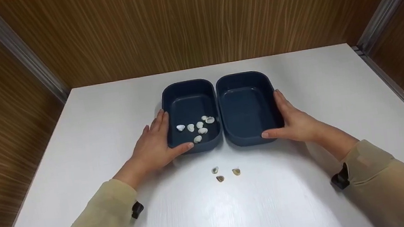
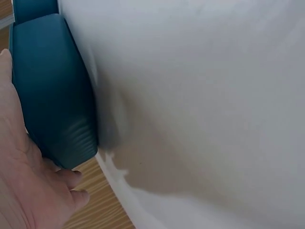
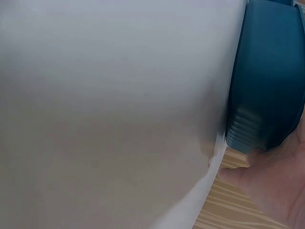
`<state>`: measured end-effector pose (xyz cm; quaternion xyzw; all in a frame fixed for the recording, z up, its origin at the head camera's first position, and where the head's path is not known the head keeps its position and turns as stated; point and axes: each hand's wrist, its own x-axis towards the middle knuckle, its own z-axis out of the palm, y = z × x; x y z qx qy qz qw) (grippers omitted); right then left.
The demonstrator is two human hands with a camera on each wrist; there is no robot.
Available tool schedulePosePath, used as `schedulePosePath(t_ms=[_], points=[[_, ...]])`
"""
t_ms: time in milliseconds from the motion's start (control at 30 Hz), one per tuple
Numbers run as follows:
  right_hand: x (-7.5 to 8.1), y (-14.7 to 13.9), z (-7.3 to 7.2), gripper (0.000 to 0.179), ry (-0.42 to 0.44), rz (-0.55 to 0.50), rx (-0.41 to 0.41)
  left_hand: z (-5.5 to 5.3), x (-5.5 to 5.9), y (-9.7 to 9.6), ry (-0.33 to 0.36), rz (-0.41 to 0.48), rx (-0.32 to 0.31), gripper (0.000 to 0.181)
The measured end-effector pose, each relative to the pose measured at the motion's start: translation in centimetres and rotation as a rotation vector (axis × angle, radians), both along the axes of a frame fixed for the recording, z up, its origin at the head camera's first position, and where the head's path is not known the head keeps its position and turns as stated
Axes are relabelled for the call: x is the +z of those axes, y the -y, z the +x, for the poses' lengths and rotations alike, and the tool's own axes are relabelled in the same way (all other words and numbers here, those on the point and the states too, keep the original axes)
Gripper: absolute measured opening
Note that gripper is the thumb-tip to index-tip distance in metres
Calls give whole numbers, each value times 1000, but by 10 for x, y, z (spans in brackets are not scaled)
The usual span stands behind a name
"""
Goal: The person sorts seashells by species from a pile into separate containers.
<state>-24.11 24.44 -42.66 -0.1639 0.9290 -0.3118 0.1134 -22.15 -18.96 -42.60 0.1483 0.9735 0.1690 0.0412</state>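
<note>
- Nearest us, our khaki left sleeve [image 1: 92, 221] and right sleeve [image 1: 396, 179] reach in over the desk.
- Beneath them we see the white desk [image 1: 110, 112].
- On it, the dark blue left box [image 1: 190, 106] and right box [image 1: 246, 112] stand upright, just beside each other.
- Our left hand [image 1: 155, 145] spreads against the left box, fingers along its outer wall, thumb at the near side; our right hand [image 1: 298, 123] spreads likewise against the right box.
- We see white shells [image 1: 203, 131] gathered in the left box's near half.
- Three brownish shells [image 1: 220, 178] lie on the desk, nearer us than the boxes.
</note>
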Motion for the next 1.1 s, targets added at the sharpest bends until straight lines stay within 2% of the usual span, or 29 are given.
schedulePosePath(t_ms=[167, 333, 400, 500, 600, 700, 767, 833, 967, 1100], points=[[-1, 1, 0, 136, -15, 0, 2, 2, 8, -3, -80, -13, -16, 124], [-1, 2, 0, 136, -12, 3, 3, 16, 18, -12, -198, 72, -77, 112], [0, 3, 1, 135, -13, -4, 4, 25, 20, -17, -241, 141, -134, 106], [1, 2, 1, 135, -21, -14, 7, 39, 19, -25, -310, 240, -256, 97], [1, 1, 2, 134, -29, -10, 9, 51, 14, -32, -382, 331, -378, 87], [0, 0, 1, 134, -32, -11, 13, 62, 7, -37, -424, 412, -449, 75], [-1, 0, 1, 135, -32, -14, 12, 68, 1, -41, -408, 466, -473, 66], [-2, -1, 0, 136, -28, -18, 8, 72, -5, -43, -359, 518, -491, 58], [-2, -1, 0, 136, -24, -20, 5, 76, -15, -45, -170, 609, -477, 49], [-2, 0, 1, 135, -30, -30, 9, 75, -24, -45, 7, 649, -407, 48]])
